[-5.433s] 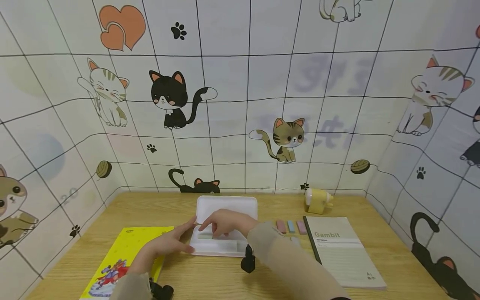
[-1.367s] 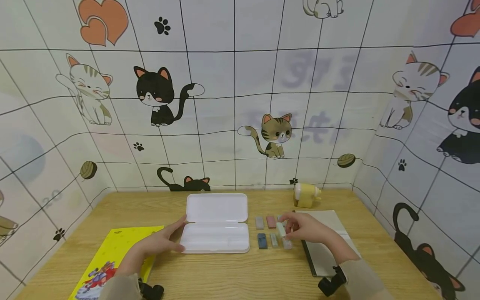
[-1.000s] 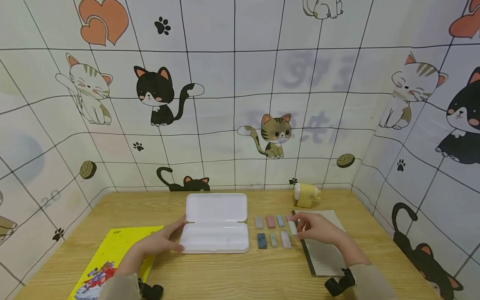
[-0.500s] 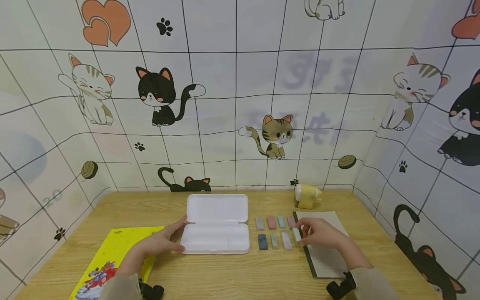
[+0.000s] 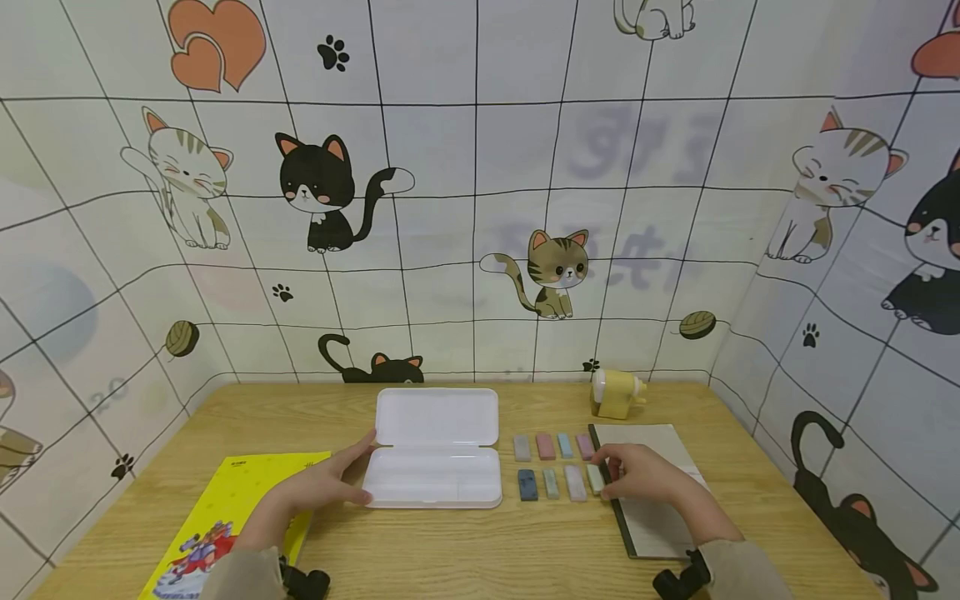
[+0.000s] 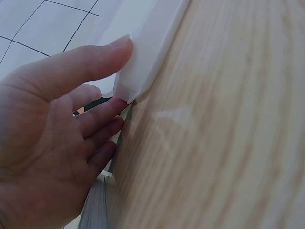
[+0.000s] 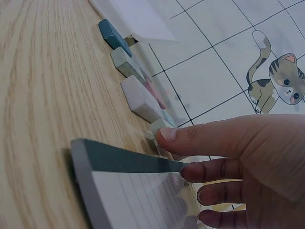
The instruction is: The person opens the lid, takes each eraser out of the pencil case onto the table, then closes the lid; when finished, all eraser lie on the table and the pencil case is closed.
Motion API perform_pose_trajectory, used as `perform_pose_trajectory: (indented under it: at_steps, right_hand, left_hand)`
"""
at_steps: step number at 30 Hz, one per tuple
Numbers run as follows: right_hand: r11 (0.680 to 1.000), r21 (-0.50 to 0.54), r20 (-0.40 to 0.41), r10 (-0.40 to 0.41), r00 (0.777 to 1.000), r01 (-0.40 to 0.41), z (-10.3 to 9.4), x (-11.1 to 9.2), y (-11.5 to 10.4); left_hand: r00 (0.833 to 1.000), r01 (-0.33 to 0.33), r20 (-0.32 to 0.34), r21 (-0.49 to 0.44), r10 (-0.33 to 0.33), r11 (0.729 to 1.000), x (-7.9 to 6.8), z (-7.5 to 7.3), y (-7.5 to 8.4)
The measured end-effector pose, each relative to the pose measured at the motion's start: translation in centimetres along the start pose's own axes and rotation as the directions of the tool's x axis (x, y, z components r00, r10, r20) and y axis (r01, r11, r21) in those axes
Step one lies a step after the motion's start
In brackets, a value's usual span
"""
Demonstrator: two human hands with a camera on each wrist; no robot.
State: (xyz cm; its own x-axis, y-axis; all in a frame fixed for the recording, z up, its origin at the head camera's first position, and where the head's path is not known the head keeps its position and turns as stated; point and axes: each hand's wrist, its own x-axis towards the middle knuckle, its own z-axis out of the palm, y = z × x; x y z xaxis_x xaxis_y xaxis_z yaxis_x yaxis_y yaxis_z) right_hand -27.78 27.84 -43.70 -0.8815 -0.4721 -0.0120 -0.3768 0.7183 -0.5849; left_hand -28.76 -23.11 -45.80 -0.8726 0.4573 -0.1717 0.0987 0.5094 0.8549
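My left hand (image 5: 330, 483) holds the left edge of an opened white pencil case (image 5: 397, 490). Its thumb lies against the case's front corner in the left wrist view, the other fingers beside and below. My right hand (image 5: 648, 479) pinches a pale green eraser (image 5: 595, 477) at the right end of the front row, beside the notebook's spine. In the right wrist view its thumb covers part of that eraser (image 7: 161, 125). The front row also has a dark blue eraser (image 5: 527, 485), a green one (image 5: 551, 483) and a whitish one (image 5: 575, 482).
Behind lie grey (image 5: 521, 448), pink (image 5: 545, 447), light blue (image 5: 565, 446) and purple (image 5: 584, 446) erasers. A notebook (image 5: 660, 525) lies under my right hand. A yellow pencil sharpener (image 5: 617, 394) stands at the back. A yellow book (image 5: 247, 500) lies at left.
My right hand has moved from inside the pencil case to the erasers at right. It has carried the pale green eraser rightward and lowered it onto the table. My left hand stays at the case.
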Motion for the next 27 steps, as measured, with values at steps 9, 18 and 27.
perform_pose_trajectory:
  at_steps: [9,18,27]
  right_hand:
    - [1.000,-0.005,0.001,0.011,1.000,-0.011,0.16,0.01,0.14]
    - [1.000,-0.005,0.002,0.012,1.000,-0.012,0.30,0.07,0.38]
    - [1.000,-0.015,-0.009,-0.006,1.000,0.005,0.36,0.06,0.53]
  left_hand:
    - [1.000,-0.009,0.005,0.005,0.009,1.000,0.17,-0.12,-0.26]
    - [1.000,-0.009,0.006,-0.002,0.009,1.000,0.08,-0.08,-0.12]
    - [1.000,-0.012,0.007,0.000,0.012,1.000,0.06,-0.03,-0.11]
